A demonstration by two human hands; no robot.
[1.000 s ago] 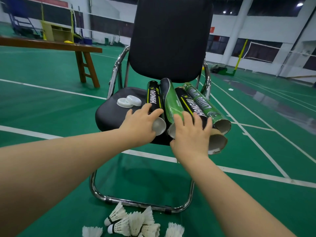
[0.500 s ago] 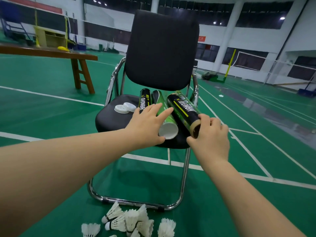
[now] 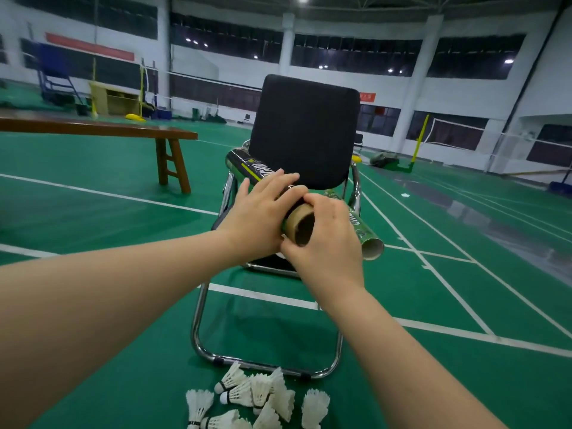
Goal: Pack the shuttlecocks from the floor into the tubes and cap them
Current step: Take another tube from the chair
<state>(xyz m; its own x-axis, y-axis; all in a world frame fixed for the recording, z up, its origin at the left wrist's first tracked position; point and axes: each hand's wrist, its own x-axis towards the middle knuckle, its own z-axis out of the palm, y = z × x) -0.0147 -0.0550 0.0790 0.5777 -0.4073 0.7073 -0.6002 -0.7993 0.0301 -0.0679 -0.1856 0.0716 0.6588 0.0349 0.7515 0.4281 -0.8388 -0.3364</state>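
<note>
Evidently, the black tube (image 3: 247, 167) was held above the chair (image 3: 305, 131) seat, left hand (image 3: 260, 218) wrapped over its middle, right hand (image 3: 325, 239) curled round its open end. Shuttlecocks (image 3: 263, 397) lay on the floor before the chair; the mouth was judged best kept unobstructed.

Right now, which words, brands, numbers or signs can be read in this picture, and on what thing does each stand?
No text reads clearly enough to quote.
White brand letters on the black tube, held in both hands: blurred, partly under the left hand.
Pale letters on the green tube on the chair: blurred, partly behind the right hand.
Characters on the red wall sign: too small.
The red banner: nothing legible.
</note>
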